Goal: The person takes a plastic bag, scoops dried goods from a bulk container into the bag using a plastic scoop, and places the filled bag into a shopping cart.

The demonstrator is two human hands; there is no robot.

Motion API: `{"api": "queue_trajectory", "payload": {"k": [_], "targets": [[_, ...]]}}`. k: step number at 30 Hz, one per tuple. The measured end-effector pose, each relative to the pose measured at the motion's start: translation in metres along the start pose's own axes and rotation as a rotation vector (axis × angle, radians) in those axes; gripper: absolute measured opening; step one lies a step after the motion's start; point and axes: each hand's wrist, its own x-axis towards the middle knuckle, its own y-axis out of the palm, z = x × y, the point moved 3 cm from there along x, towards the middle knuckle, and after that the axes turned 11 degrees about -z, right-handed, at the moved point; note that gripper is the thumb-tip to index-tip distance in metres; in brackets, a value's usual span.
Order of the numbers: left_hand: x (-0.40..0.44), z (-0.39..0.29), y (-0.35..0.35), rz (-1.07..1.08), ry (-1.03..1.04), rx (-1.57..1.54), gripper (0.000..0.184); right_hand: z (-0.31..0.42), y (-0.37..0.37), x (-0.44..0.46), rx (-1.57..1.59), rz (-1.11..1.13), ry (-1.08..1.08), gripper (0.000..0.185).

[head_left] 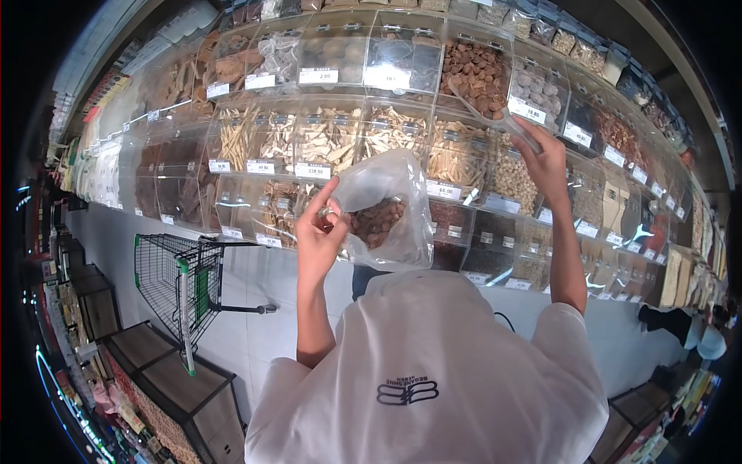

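My left hand (318,232) pinches the edge of a clear plastic bag (421,232), whose mouth gapes upward. Inside lie brown dried pieces (377,223), heaped at the bottom. My right hand (546,158) is wrapped round the handle of a clear scoop (495,117). The scoop's front reaches into an upper bin of similar brown dried pieces (475,77); how much it carries is hard to make out. A price label (527,110) on the neighbouring bin sits just above my right fingers.
Tiers of clear bins with dried goods surround the bag, among them pale sliced roots (394,131) and round beige pieces (512,170). A shopping cart (185,271) stands on the floor at left. Display crates (174,387) are behind it. Another person's dark-clothed leg (665,321) shows at right.
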Motion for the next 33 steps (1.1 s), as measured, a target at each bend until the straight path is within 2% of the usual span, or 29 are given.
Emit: {"api": "queue_trajectory", "payload": {"k": [4, 7, 10, 12, 15, 16, 19, 22, 24, 27, 30, 33], "targets": [[0.001, 0.002, 0.002, 0.004, -0.007, -0.003, 0.062, 0.046, -0.030, -0.003, 0.048, 0.262, -0.013, 0.041], [0.001, 0.004, 0.003, 0.021, 0.006, -0.014, 0.063, 0.085, -0.030, -0.005, 0.219, 0.423, -0.018, 0.044], [0.001, 0.003, 0.006, 0.037, 0.013, -0.009, 0.063, 0.112, -0.009, -0.021, 0.018, 0.590, -0.227, 0.037], [0.000, 0.002, 0.007, 0.037, 0.006, -0.009, 0.063, 0.135, 0.016, -0.042, -0.239, 0.520, -0.538, 0.029], [-0.003, 0.001, 0.008, 0.027, 0.000, -0.021, 0.063, 0.147, 0.042, -0.053, -0.364, 0.542, -0.744, 0.039], [-0.003, 0.000, 0.007, 0.025, 0.007, -0.024, 0.063, 0.149, 0.042, -0.050, -0.455, 0.614, -0.724, 0.040], [-0.003, 0.001, 0.001, 0.011, 0.022, -0.027, 0.062, 0.149, 0.021, -0.033, -0.316, 0.432, -0.740, 0.040], [-0.003, 0.004, -0.003, -0.009, -0.005, -0.035, 0.062, 0.139, -0.001, -0.019, -0.209, 0.428, -0.572, 0.037], [-0.002, 0.004, -0.002, -0.013, -0.009, -0.040, 0.061, 0.130, -0.024, -0.002, -0.142, 0.457, -0.325, 0.032], [0.000, 0.003, 0.001, 0.001, 0.013, -0.044, 0.061, 0.095, -0.047, 0.020, -0.262, 0.297, -0.204, 0.030], [0.003, 0.003, 0.003, 0.032, 0.006, -0.045, 0.060, 0.052, -0.053, 0.041, -0.492, 0.263, 0.079, 0.030], [0.005, 0.001, 0.007, 0.045, -0.013, -0.049, 0.059, 0.019, -0.042, 0.067, -0.628, 0.292, -0.010, 0.028]]}}
